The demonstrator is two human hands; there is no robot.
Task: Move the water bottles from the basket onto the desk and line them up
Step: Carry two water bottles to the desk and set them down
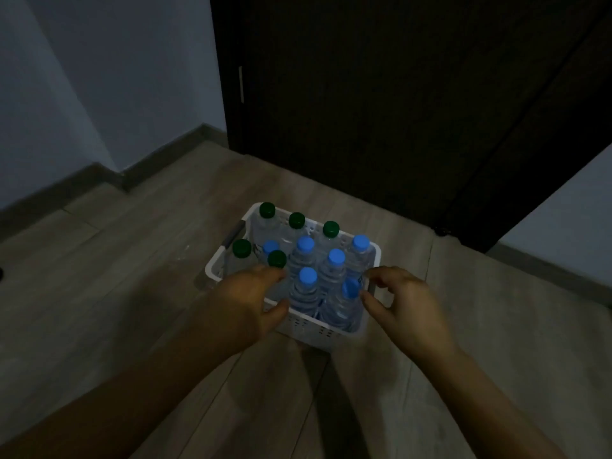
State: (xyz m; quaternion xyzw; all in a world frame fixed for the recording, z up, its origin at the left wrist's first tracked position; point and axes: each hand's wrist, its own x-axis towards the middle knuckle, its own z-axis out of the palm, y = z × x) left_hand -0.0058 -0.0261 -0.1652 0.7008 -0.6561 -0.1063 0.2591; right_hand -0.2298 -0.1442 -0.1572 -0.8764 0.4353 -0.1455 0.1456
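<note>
1. Head view: a white slotted basket (308, 327) sits on the wooden floor (132, 260), and every place below is given from it.
2. The water bottles stand upright inside the basket, packed close together. The green-capped bottles (296, 220) fill its far side and its left side. The blue-capped bottles (308, 276) fill its middle, right side and near side. One blue-capped bottle at the near right corner leans a little.
3. A grey handle (233, 235) lies along the basket's left rim.
4. The left hand (251, 293) is over the basket's near left corner, with fingers stretched towards the bottles and the thumb spread apart from them. It clasps nothing, and I cannot tell whether it touches the rim.
5. The right hand (400, 299) is at the basket's right edge. Its fingers are loosely curled and the thumb is held apart from the forefinger, so it has no grip on anything. The blur hides whether the fingertips touch the rim.
6. The two hands are well apart, one at each side of the basket's near end.
7. Beyond the basket stands a dark door (364, 94). To the basket's far left is a pale wall (99, 77) with a dark skirting board (159, 150).
</note>
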